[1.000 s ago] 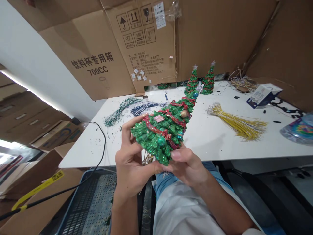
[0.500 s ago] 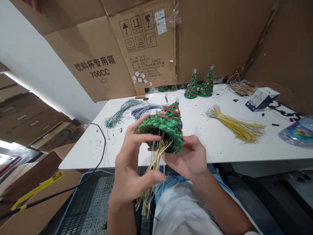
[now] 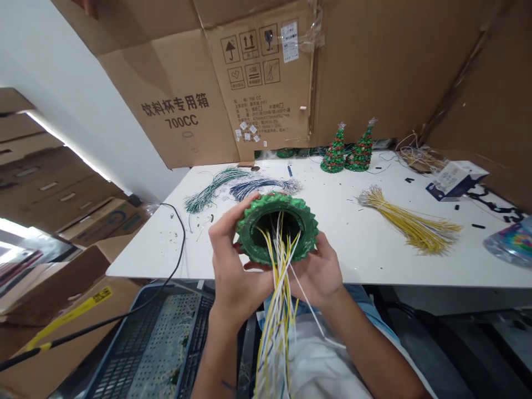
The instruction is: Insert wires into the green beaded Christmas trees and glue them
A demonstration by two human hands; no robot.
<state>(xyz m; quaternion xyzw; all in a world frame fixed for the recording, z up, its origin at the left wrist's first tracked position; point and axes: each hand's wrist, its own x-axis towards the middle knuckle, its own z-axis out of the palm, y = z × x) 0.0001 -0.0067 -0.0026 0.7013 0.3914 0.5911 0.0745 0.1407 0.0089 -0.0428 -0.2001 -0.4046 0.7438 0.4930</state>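
A green tree ornament (image 3: 311, 221) is tilted so that its hollow base faces me, over the table's front edge. White and yellow wires (image 3: 280, 299) hang out of the opening toward my lap. My left hand (image 3: 236, 266) grips the left side of the ornament, its thumb near the wires below the rim. Around the right and lower side, my right hand (image 3: 322, 271) holds the same ornament; some of its fingers are hidden behind it.
On the white table (image 3: 332, 244) lie yellow wires (image 3: 407, 219), blue wires (image 3: 261, 187) and green wires (image 3: 211, 191). Two small trees (image 3: 333, 152) stand at the back before a cardboard wall (image 3: 266, 122). A blue crate (image 3: 166, 338) sits below left.
The ornament has turned so its opening faces me more squarely. My left fingers have left the opening and its thumb has come up to the rim. The wires hang straighter.
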